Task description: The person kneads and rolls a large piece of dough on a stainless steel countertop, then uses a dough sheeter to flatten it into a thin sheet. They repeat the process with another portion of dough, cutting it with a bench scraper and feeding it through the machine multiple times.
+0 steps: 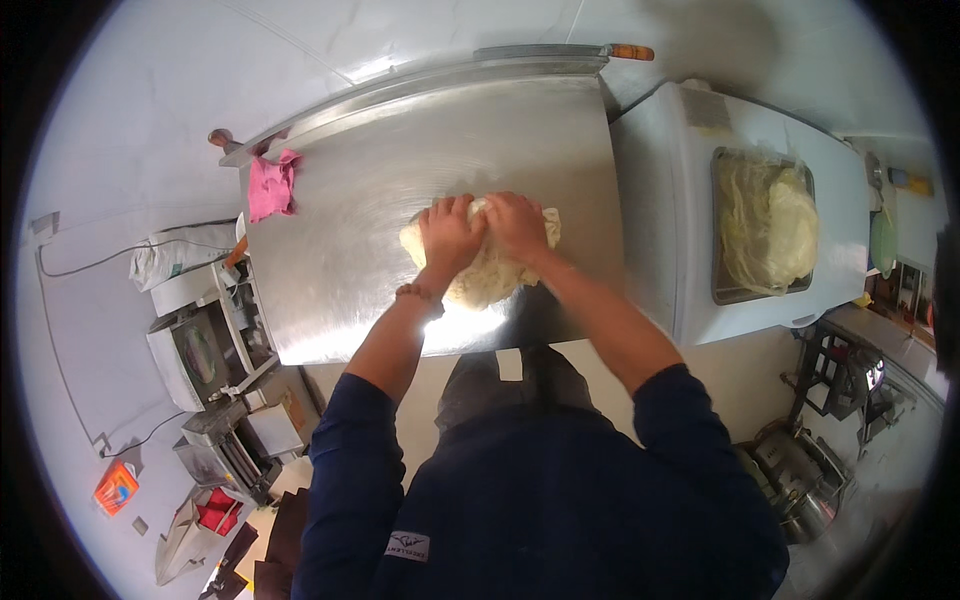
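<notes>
A lump of pale dough (pixel 487 286) lies on the stainless steel worktable (pixel 337 247), close to the middle of its near half. My left hand (pixel 452 234) grips the dough's left part, its fingers curled over the far side. On the right, my right hand (pixel 516 225) grips the dough in the same way, with the thumbs of both hands close together. The dough looks uneven and folded at its edges. Its far side is partly hidden under my fingers. A beaded bracelet (pixel 420 295) circles my left wrist.
A pink cloth (pixel 271 186) lies at the table's far left corner. Along the back edge rests a long blade with a wooden handle (pixel 631 52). To the right, a white chest-type appliance (pixel 840 225) bears a metal tray (pixel 718 281) with a plastic-covered pale mass (pixel 791 229).
</notes>
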Demonstrator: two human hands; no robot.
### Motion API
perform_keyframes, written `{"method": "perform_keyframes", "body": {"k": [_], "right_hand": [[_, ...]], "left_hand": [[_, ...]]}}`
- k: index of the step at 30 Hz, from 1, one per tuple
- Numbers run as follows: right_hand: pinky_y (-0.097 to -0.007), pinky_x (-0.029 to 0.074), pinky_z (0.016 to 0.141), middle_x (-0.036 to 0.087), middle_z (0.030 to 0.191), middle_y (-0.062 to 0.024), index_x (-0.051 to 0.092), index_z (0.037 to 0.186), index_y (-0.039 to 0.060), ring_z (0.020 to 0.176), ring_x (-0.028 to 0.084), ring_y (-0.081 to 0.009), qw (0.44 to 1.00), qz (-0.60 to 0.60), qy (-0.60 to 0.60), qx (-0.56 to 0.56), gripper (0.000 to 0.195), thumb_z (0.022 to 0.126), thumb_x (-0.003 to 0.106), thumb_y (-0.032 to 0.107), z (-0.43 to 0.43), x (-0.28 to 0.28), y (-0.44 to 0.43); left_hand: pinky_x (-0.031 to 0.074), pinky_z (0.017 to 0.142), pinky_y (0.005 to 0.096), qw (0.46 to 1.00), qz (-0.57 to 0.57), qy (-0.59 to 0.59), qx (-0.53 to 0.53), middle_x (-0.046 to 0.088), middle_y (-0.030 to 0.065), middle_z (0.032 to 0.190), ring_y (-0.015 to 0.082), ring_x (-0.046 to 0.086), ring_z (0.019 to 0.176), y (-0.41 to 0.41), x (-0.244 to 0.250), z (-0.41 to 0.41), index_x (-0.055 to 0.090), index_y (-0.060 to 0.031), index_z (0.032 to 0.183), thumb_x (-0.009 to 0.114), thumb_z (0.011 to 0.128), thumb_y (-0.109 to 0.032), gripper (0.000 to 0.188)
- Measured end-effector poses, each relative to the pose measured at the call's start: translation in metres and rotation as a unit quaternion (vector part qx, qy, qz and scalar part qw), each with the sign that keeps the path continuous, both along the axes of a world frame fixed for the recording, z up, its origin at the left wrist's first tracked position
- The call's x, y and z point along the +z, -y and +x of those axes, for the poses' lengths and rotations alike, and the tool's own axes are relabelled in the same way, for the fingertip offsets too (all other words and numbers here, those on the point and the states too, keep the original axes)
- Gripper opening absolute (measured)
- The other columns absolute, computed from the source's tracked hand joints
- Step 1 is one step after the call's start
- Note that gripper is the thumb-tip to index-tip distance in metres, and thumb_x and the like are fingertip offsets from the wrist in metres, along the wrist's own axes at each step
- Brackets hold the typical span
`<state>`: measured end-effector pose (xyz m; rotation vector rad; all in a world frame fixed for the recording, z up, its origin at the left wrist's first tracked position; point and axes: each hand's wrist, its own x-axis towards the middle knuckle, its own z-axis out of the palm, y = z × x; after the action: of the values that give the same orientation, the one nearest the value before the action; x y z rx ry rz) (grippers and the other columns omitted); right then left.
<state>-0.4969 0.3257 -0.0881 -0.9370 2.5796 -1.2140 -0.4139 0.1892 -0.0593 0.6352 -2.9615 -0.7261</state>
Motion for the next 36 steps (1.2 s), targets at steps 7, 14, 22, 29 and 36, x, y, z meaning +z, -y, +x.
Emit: {"method": "perform_keyframes", "body": {"k": [7, 14, 22, 29, 36], "right_hand": [[-0.0487, 0.045, 0.089, 0.066, 0.104, -0.0108, 0.064, 0.099, 0.0080, 0.097, 0.062, -0.0325, 0.990, 0.028, -0.127, -0.059, 0.017, 0.092, 0.060, 0.023, 0.019, 0.011, 0.016], [-0.0482, 0.046, 0.079, 0.064, 0.093, -0.0095, 0.065, 0.088, 0.0096, 0.092, 0.061, -0.0313, 0.990, 0.090, -0.113, -0.003, 0.016, 0.090, 0.059, 0.024, -0.026, -0.018, 0.042], [-0.0517, 0.051, 0.082, 0.068, 0.093, -0.0165, 0.066, 0.084, 0.0041, 0.090, 0.063, -0.0384, 0.996, 0.059, -0.046, 0.047, 0.025, 0.092, 0.058, 0.026, -0.025, 0.023, 0.017], [-0.0532, 0.047, 0.093, 0.067, 0.109, -0.0180, 0.065, 0.106, 0.0019, 0.105, 0.062, -0.0397, 0.998, 0.056, 0.007, 0.027, 0.029, 0.094, 0.059, 0.027, 0.060, 0.075, -0.017], [-0.0597, 0.026, 0.116, 0.052, 0.146, -0.0226, 0.052, 0.142, 0.0025, 0.138, 0.044, -0.0443, 0.991, 0.112, -0.075, 0.006, 0.059, 0.091, 0.055, 0.030, 0.143, 0.066, -0.041]], "left_hand": [[0.037, 0.107, 0.0494, 0.994, -0.066, -0.090, -0.020, 0.065, 0.0110, 0.125, 0.0321, 0.056, 0.121, -0.002, -0.017, 0.006, 0.064, -0.0095, 0.130, 0.060, 0.096, -0.029, 0.040], [0.042, 0.100, 0.0478, 0.999, -0.049, -0.011, -0.018, 0.068, 0.0106, 0.116, 0.0317, 0.061, 0.110, 0.022, -0.018, -0.024, 0.066, -0.0146, 0.125, 0.054, 0.097, -0.028, 0.033], [0.047, 0.100, 0.0531, 0.982, 0.127, 0.135, -0.044, 0.071, 0.0166, 0.118, 0.0391, 0.064, 0.113, 0.053, 0.006, -0.035, 0.073, -0.0131, 0.119, 0.047, 0.100, -0.044, 0.045], [0.036, 0.110, 0.0552, 0.982, -0.051, 0.111, -0.142, 0.061, 0.0139, 0.140, 0.0309, 0.051, 0.136, -0.032, 0.061, 0.053, 0.064, -0.0065, 0.132, 0.057, 0.097, -0.035, 0.046], [0.022, 0.121, 0.0564, 0.993, -0.055, -0.095, -0.037, 0.046, 0.0136, 0.158, 0.0330, 0.039, 0.149, -0.085, 0.007, 0.126, 0.051, -0.0059, 0.149, 0.051, 0.100, -0.029, 0.054]]}}
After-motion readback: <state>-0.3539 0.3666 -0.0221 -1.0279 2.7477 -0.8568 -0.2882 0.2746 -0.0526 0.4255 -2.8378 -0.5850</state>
